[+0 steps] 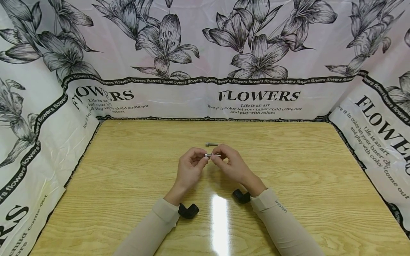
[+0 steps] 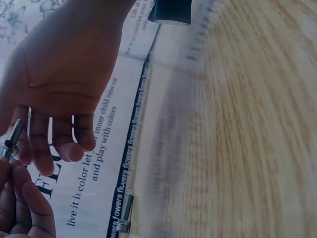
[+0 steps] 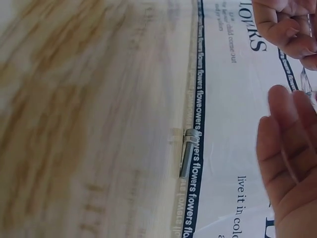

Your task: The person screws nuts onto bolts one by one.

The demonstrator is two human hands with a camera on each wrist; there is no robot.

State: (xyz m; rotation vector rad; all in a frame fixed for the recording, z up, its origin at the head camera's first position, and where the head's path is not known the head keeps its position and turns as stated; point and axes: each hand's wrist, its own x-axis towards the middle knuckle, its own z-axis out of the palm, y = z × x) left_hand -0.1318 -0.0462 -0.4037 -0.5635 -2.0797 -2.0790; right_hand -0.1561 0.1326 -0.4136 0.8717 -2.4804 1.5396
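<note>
My left hand point(image 1: 190, 170) and right hand point(image 1: 232, 165) meet over the middle of the table. Between their fingertips lies a silver metal bolt point(image 1: 209, 155), roughly level, its head toward the left hand. Left thumb and forefinger pinch the head end; right thumb and fingers pinch the shaft. A wider nut-like collar rings the threaded bolt point(image 2: 17, 131) in the left wrist view. In the right wrist view, the right hand's fingers point(image 3: 287, 144) hang below the left hand point(image 3: 290, 29), and the held bolt is mostly out of frame.
A second bolt point(image 1: 211, 144) lies on the wooden table point(image 1: 134, 170) just beyond the hands, its head to the left. Black curved pieces point(image 1: 188, 211) sit at both wrists. White flower-printed cloth point(image 1: 179, 99) walls the table's back and sides.
</note>
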